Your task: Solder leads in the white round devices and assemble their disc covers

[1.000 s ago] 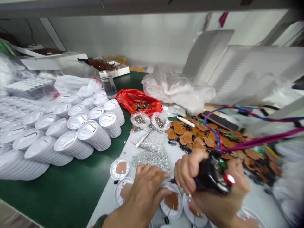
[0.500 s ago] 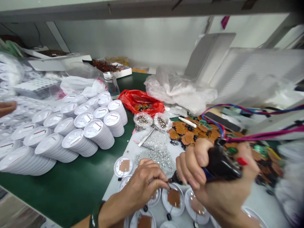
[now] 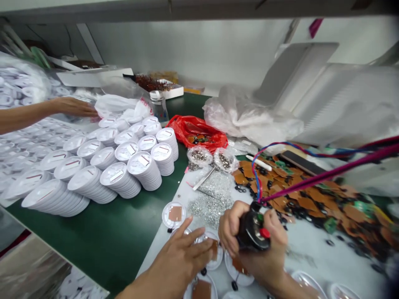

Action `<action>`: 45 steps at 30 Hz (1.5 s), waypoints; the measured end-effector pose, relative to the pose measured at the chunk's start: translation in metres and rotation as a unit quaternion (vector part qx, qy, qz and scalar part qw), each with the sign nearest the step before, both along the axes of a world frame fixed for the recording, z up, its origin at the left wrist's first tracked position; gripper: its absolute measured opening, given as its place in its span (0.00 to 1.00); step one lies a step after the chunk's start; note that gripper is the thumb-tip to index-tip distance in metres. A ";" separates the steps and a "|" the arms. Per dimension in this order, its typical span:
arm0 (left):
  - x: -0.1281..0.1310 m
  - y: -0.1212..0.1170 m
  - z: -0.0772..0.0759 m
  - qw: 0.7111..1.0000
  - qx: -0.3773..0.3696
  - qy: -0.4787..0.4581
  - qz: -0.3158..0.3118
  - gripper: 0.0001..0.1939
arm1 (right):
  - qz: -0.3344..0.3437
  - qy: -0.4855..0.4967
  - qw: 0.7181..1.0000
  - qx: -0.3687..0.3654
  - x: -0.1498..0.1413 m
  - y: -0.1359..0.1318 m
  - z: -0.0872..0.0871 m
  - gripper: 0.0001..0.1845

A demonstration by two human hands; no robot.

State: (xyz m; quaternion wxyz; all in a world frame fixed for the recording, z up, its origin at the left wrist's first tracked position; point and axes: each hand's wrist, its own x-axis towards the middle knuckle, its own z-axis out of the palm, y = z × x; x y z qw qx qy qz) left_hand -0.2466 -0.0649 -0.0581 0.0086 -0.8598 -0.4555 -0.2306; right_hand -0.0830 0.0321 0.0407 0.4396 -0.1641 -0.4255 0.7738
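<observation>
My right hand (image 3: 268, 259) is wrapped round a black electric screwdriver (image 3: 249, 232) with a red button and wires at its top. Its tip is hidden behind the fist. To the left, my left hand (image 3: 179, 259) is held flat with its fingers spread, over small white round dishes and holding nothing. Each dish carries a brown square board with a black piece on a wire. One such dish (image 3: 166, 211) sits just beyond the left fingertips; another dish (image 3: 219, 256) is between my hands. A heap of small shiny screws (image 3: 207, 211) lies beyond them.
Stacked white round cups (image 3: 146, 170) fill the left side, where another person's arm and hand (image 3: 75, 106) reach in. Brown boards (image 3: 311, 203) are heaped at the right. Behind lie a red bag (image 3: 177, 124) and clear plastic (image 3: 246, 118). Screwdriver wires (image 3: 327, 173) cross the right side.
My left fingers were pinched at the screwdriver tip over a dish; now they are spread. My right hand with the screwdriver has turned more upright. The other person's hand reaches further in.
</observation>
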 end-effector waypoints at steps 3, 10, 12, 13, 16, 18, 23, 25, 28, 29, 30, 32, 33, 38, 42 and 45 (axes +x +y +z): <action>0.000 0.001 0.013 0.999 -0.043 0.018 -0.013 0.09 | 0.006 -0.001 1.000 0.003 -0.003 0.000 -0.008 0.29; 0.000 0.003 0.030 0.999 -0.031 0.026 -0.024 0.10 | 0.012 -0.030 0.999 0.020 0.001 -0.008 -0.021 0.31; 0.001 0.004 0.029 1.000 -0.012 0.012 -0.019 0.09 | 0.021 -0.041 0.999 0.028 0.001 -0.009 -0.024 0.31; 0.002 0.005 0.028 1.000 -0.007 0.008 -0.018 0.09 | 0.028 -0.044 0.998 0.033 0.001 -0.010 -0.024 0.31; 0.002 0.005 0.030 1.000 0.002 0.013 -0.013 0.09 | 0.036 -0.036 0.998 0.042 0.000 -0.006 -0.015 0.29; 0.002 0.004 0.031 1.000 0.005 0.025 -0.011 0.10 | 0.016 -0.019 0.999 0.043 0.001 -0.002 -0.004 0.29; 0.004 0.000 0.019 1.000 -0.001 0.031 0.000 0.13 | -0.034 -0.031 0.998 0.043 0.006 0.006 0.004 0.29; 0.006 0.000 0.008 1.000 0.015 0.015 0.011 0.12 | -0.039 -0.046 0.998 0.036 0.008 0.007 -0.004 0.29; 0.005 0.000 0.002 1.000 0.003 -0.003 0.012 0.10 | -0.040 -0.067 0.997 0.024 0.011 0.006 -0.011 0.29; 0.005 0.001 0.004 1.000 -0.008 -0.013 0.012 0.10 | -0.037 -0.070 0.997 0.022 0.012 0.005 -0.010 0.30; 0.005 0.003 0.009 0.999 -0.022 -0.026 0.015 0.09 | -0.034 -0.069 0.997 0.022 0.013 0.005 -0.007 0.30; 0.006 0.006 0.024 0.996 -0.063 -0.061 0.021 0.08 | -0.030 -0.057 0.998 0.020 0.014 0.005 0.003 0.31; 0.008 0.008 0.032 0.992 -0.086 -0.086 0.033 0.08 | -0.029 -0.048 0.998 0.018 0.015 0.004 0.009 0.31; 0.027 0.019 0.055 0.956 -0.175 -0.208 0.107 0.07 | -0.010 -0.007 1.000 0.007 0.019 -0.001 0.026 0.31; 0.035 0.025 0.049 0.941 -0.175 -0.274 0.090 0.06 | -0.002 0.007 1.000 -0.004 0.020 -0.004 0.028 0.33; 0.033 0.024 0.047 0.940 -0.175 -0.282 0.079 0.08 | -0.016 0.021 1.000 -0.006 0.017 -0.004 0.031 0.33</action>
